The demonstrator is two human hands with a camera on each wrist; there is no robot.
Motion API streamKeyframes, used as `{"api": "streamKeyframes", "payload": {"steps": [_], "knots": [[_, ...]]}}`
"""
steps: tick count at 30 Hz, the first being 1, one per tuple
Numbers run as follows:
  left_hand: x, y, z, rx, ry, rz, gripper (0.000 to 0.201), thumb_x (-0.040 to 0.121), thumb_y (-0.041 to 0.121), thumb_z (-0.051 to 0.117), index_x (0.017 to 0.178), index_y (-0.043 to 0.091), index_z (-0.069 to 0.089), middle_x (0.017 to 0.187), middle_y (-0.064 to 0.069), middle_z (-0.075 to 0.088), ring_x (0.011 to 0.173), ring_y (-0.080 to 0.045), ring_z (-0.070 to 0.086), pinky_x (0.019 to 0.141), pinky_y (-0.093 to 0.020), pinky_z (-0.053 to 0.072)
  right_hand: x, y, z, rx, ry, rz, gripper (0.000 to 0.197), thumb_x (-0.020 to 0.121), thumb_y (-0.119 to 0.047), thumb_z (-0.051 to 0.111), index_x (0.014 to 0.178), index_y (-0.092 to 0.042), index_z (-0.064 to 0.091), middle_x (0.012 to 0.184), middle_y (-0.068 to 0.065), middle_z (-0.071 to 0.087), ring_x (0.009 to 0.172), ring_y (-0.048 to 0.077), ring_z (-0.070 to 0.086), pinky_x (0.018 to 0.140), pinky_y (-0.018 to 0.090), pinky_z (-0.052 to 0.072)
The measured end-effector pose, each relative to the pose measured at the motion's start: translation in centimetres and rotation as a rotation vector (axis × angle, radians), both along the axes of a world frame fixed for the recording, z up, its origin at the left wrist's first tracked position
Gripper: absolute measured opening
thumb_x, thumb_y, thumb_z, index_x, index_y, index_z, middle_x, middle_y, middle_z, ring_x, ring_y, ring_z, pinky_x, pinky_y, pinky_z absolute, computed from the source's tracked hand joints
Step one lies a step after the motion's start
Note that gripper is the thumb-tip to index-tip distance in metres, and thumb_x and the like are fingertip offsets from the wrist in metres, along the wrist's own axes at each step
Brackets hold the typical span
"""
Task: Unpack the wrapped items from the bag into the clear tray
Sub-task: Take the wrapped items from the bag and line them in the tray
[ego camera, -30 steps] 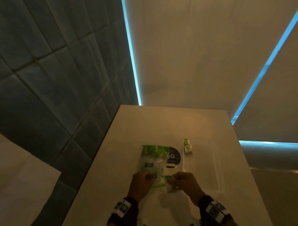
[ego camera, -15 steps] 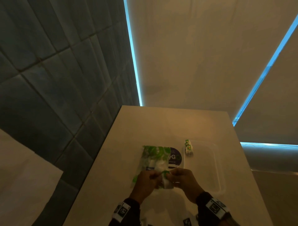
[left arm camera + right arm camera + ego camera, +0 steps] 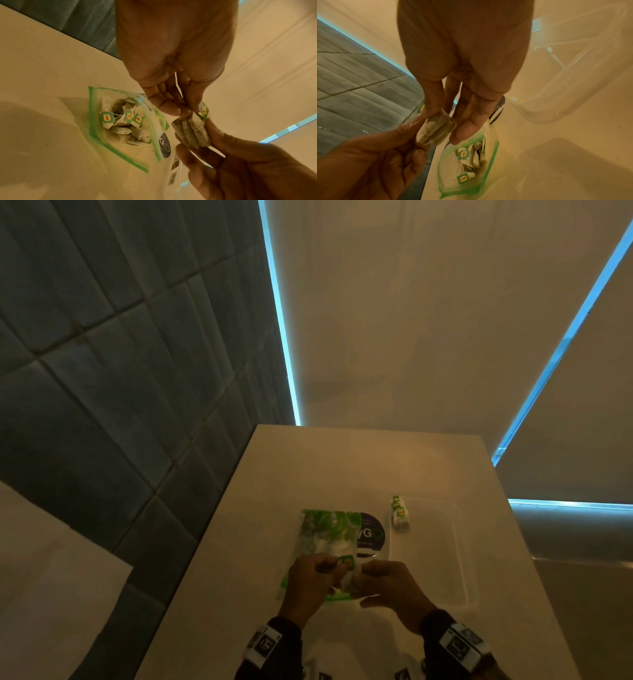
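Observation:
A clear zip bag (image 3: 320,537) with green edges lies open on the beige counter, with several tagged tea bags (image 3: 123,119) inside. Both hands hold a small stack of tea bags (image 3: 192,132) just above the bag's mouth. My left hand (image 3: 185,112) pinches its top by the green tag. My right hand (image 3: 443,125) grips its sides between thumb and fingers. To the right stands the clear tray (image 3: 460,546), with a few tea bags (image 3: 399,513) in its far left corner. In the right wrist view the stack (image 3: 436,129) hangs above the bag (image 3: 467,163), left of the tray (image 3: 556,94).
A flat clear piece with a dark round label (image 3: 371,537) lies under the bag's right side. The counter (image 3: 342,467) ends at a grey tiled drop on the left and meets a blind at the back. A metal ledge (image 3: 582,546) runs to the right.
My left hand has left the bag's edge and joined the right on the tea bag stack. The stack has come out of the bag's mouth and sits between both hands.

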State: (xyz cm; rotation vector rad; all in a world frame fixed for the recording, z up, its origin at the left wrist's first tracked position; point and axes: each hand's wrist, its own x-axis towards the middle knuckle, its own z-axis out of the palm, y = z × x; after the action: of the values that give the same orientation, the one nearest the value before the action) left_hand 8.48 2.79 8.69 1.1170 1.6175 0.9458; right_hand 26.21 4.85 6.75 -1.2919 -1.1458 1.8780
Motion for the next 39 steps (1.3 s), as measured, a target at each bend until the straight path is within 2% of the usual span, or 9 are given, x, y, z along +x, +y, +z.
{"api": "streamKeyframes", "payload": {"steps": [7,14,18,20,24,26,29,34,39], "knots": [[0.4,0.2,-0.3,0.024,0.021,0.002,0.008,0.080,0.015,0.076,0.079,0.023,0.073,0.075,-0.004,0.074,0.067,-0.021,0.070,0.062,-0.037,0.059,0.0,0.0,-0.2,0.002,0.034,0.009,0.030,0.075,-0.017,0.081,0.098,0.001,0.072,0.096,0.021,0.072,0.085,0.031,0.069,0.082,0.041,0.058],[0.2,0.5,-0.9,-0.025,-0.014,-0.006,0.010,0.084,0.025,0.071,0.082,0.015,0.072,0.071,0.000,0.072,0.061,-0.013,0.067,0.056,-0.025,0.055,1.2,1.0,0.2,0.031,0.047,-0.109,0.024,0.080,-0.008,0.074,0.101,0.004,0.070,0.099,0.017,0.073,0.093,0.032,0.069,0.082,0.038,0.058],[-1.2,-0.7,-3.1,-0.155,0.102,-0.171,0.014,0.083,0.016,0.069,0.069,0.016,0.068,0.057,0.008,0.063,0.053,0.003,0.056,0.057,-0.011,0.045,4.5,3.9,0.4,0.052,-0.024,-0.323,0.025,0.077,-0.012,0.075,0.099,0.001,0.070,0.092,0.020,0.070,0.077,0.029,0.065,0.070,0.035,0.056],[-1.7,-1.6,-4.2,-0.224,0.147,-0.270,0.011,0.083,0.013,0.066,0.072,0.015,0.067,0.061,0.007,0.062,0.056,0.007,0.056,0.060,-0.009,0.044,6.2,5.7,-0.3,0.060,-0.094,-0.416,0.024,0.076,-0.011,0.076,0.097,-0.001,0.070,0.088,0.019,0.068,0.074,0.027,0.061,0.067,0.038,0.054],[-2.4,-2.2,-6.1,-0.271,0.265,-0.313,0.003,0.074,0.028,0.063,0.074,0.025,0.062,0.081,0.000,0.066,0.077,-0.009,0.062,0.074,-0.031,0.052,7.9,9.0,-3.4,0.057,-0.315,-0.472,0.022,0.074,-0.015,0.080,0.092,-0.007,0.070,0.087,0.015,0.069,0.075,0.026,0.062,0.071,0.040,0.056],[-2.5,-2.0,-6.6,-0.261,0.343,-0.325,0.012,0.077,0.021,0.063,0.078,0.032,0.057,0.085,0.004,0.064,0.085,-0.007,0.063,0.077,-0.024,0.049,8.1,10.2,-5.0,0.048,-0.401,-0.444,0.025,0.073,-0.017,0.081,0.093,-0.008,0.070,0.086,0.013,0.070,0.074,0.024,0.063,0.069,0.037,0.056],[-2.4,-1.4,-7.0,-0.226,0.413,-0.361,0.018,0.078,0.015,0.062,0.081,0.029,0.052,0.079,0.009,0.052,0.077,0.000,0.056,0.071,-0.010,0.041,7.6,11.5,-6.9,0.046,-0.520,-0.368,0.023,0.074,-0.019,0.082,0.092,-0.011,0.070,0.085,0.009,0.069,0.071,0.020,0.063,0.062,0.031,0.054],[-2.1,-1.5,-8.4,-0.218,0.497,-0.338,0.036,0.069,0.031,0.056,0.104,0.032,0.057,0.098,0.016,0.050,0.099,-0.009,0.056,0.087,-0.019,0.046,6.5,12.3,-8.6,0.068,-0.663,-0.299,0.023,0.071,-0.024,0.084,0.087,-0.016,0.071,0.086,0.004,0.070,0.081,0.022,0.065,0.078,0.036,0.056],[-2.0,-1.3,-9.3,-0.202,0.593,-0.370,0.037,0.079,0.028,0.059,0.115,0.032,0.056,0.106,0.015,0.047,0.109,-0.008,0.051,0.094,-0.019,0.041,5.9,12.4,-9.0,0.088,-0.721,-0.268,0.023,0.074,-0.023,0.080,0.093,-0.012,0.070,0.093,0.006,0.071,0.088,0.023,0.066,0.085,0.041,0.056]]}}
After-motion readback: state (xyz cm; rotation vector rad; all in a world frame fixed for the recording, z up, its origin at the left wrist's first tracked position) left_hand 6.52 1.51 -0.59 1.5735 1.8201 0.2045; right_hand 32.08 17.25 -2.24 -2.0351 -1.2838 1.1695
